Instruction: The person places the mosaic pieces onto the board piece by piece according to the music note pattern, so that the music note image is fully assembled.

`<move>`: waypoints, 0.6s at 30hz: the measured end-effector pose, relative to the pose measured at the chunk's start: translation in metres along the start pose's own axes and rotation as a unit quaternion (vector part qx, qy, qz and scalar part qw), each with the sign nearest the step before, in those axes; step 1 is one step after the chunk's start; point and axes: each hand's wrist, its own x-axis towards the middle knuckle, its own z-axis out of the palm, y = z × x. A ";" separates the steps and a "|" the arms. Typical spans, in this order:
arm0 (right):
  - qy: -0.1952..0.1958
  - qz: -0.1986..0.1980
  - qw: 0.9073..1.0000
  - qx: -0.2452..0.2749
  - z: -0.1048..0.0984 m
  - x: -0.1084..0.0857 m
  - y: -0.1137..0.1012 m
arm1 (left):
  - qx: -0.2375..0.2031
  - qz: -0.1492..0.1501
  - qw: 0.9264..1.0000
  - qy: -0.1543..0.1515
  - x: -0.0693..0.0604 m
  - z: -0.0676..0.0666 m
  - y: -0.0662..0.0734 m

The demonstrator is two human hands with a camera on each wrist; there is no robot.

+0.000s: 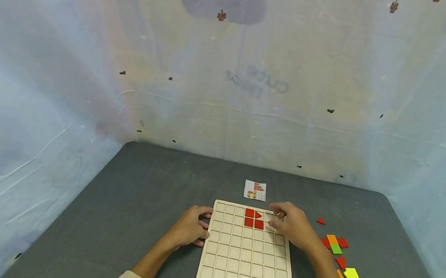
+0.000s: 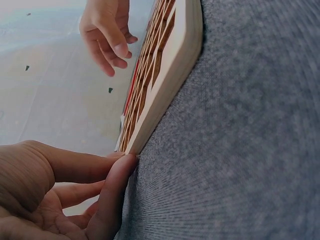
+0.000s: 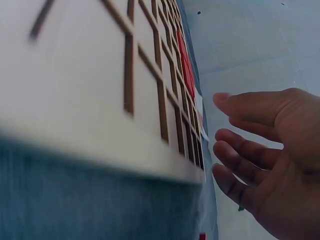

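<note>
A pale wooden grid board (image 1: pixel 234 253) lies on the table. Near its top edge are several red tiles: a red triangle (image 1: pixel 258 215) beside a red square (image 1: pixel 249 213), and red squares (image 1: pixel 258 224) in the row below. My left hand (image 1: pixel 189 226) holds the board's left edge; in the left wrist view its fingertips (image 2: pixel 125 162) meet at the wooden rim. Over the board's upper right corner hovers my right hand (image 1: pixel 291 224). Its fingers are spread and loosely bent, and the right wrist view shows nothing between them.
A small printed pattern card (image 1: pixel 255 190) lies beyond the board. Right of my right forearm are loose tiles: a red triangle (image 1: pixel 320 221), a yellow pentagon (image 1: pixel 351 275), a green tile (image 1: pixel 336 249) and several orange and red ones. The grey table (image 1: pixel 159 173) meets a cloth backdrop (image 1: pixel 224 130).
</note>
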 end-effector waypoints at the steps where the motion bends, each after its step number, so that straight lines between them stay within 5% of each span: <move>1: 0.003 0.002 1.000 -0.002 -0.002 -0.001 0.002 | 0.001 0.000 1.000 0.000 0.000 0.000 0.000; 18: 0.051 0.031 0.996 -0.063 -0.043 -0.012 0.041 | -0.003 0.000 1.000 -0.003 -0.002 -0.001 0.001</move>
